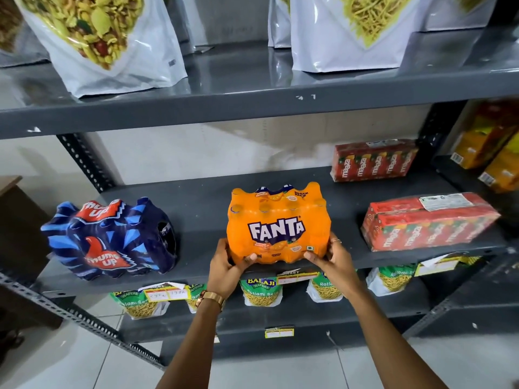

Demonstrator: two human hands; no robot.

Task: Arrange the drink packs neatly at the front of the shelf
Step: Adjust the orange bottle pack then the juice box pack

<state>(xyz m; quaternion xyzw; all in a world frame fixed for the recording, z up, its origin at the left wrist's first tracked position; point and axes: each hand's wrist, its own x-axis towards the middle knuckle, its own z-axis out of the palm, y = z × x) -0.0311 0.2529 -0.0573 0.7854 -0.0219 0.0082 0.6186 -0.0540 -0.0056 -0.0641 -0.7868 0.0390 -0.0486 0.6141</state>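
bare forearms, no sleeves; gold watch on left wrist; thin ring on right hand finger.

Grey metal shelving on pale tiled floor.

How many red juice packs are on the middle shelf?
2: one red juice pack at the front right, another at the back right. None looks hidden.
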